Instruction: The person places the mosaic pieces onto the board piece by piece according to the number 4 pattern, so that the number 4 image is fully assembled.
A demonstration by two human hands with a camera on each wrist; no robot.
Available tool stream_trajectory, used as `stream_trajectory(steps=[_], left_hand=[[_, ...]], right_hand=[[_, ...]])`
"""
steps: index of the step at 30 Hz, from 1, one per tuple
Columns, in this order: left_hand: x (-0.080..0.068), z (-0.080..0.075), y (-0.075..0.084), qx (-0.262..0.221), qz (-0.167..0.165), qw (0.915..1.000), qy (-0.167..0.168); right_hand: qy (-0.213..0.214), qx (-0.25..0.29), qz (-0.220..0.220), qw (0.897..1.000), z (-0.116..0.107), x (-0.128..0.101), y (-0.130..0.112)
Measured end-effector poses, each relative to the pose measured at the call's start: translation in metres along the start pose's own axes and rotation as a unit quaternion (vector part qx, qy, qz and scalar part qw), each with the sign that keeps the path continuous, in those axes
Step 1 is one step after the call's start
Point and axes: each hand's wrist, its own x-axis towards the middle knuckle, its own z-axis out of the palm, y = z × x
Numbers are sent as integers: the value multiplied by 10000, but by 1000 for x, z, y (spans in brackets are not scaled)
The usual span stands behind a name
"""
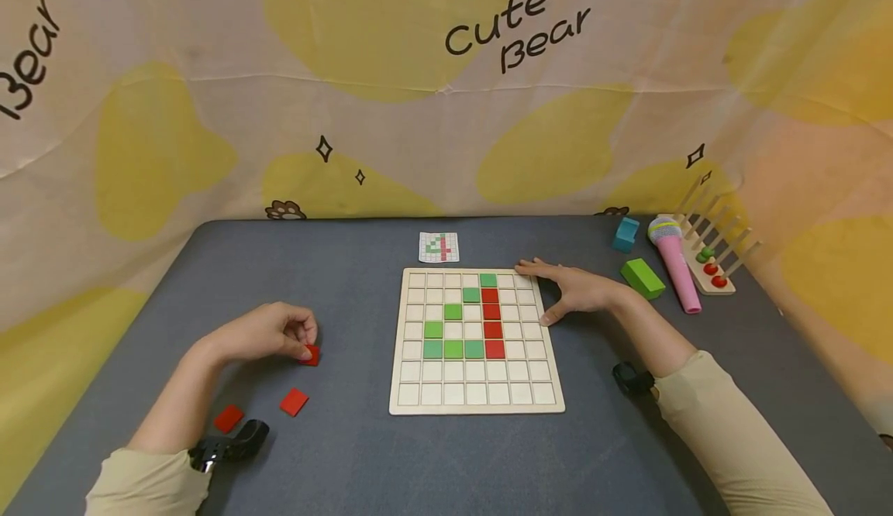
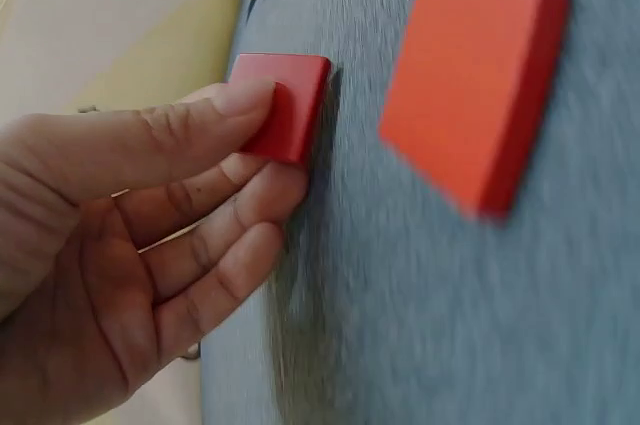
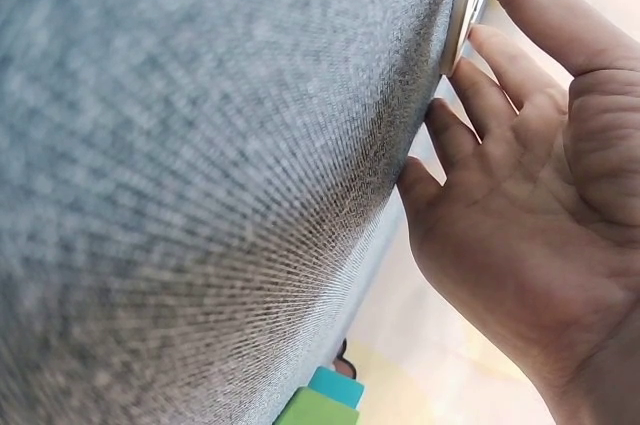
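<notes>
Between thumb and fingers, my left hand (image 1: 268, 334) pinches a red square tile (image 2: 290, 95) at the left of the table. A second red tile (image 1: 294, 402) and a third red tile (image 1: 229, 418) lie nearer me; one shows large in the left wrist view. At the centre is a wooden grid board (image 1: 477, 398), with green tiles (image 1: 453, 349) in a slanted line and a row, and a column of red tiles (image 1: 491, 311). My right hand (image 1: 575, 290) rests at the board's upper right edge, fingers spread and thumb against its side.
Behind the board lies a small pattern card (image 1: 439, 247) with a matching grid. To the right are a blue block (image 1: 625, 234), a green block (image 1: 643, 278), a pink toy microphone (image 1: 677, 264) and a pegged wooden stand (image 1: 718, 287) with red and green beads.
</notes>
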Motion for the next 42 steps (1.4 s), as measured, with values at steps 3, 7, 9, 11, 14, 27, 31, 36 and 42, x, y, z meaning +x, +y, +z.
stream_trajectory(steps=[3, 7, 9, 11, 14, 27, 31, 36, 42], left_hand=[[7, 3, 8, 50, 60, 9999, 82], [17, 8, 22, 138, 192, 9995, 230], [21, 10, 29, 182, 289, 9989, 306], [26, 13, 36, 173, 323, 9987, 367], [33, 17, 46, 96, 401, 9980, 479], [72, 46, 99, 1, 761, 9935, 848], [83, 57, 115, -70, 789, 9929, 886], [96, 71, 130, -279, 892, 9911, 953], [106, 90, 144, -637, 901, 9887, 1014]], right_hand=[[10, 33, -11, 10000, 0, -1, -1], [7, 101, -4, 9999, 1, -1, -2], [3, 108, 10, 9999, 1, -2, -2], [17, 93, 5, 10000, 1, -1, -2], [26, 60, -11, 10000, 1, -1, -1], [9, 64, -21, 10000, 0, -1, 0], [-4, 70, -13, 10000, 0, -1, 0], [-9, 88, 9, 10000, -1, -1, -1], [1, 53, -5, 10000, 0, 0, -1]])
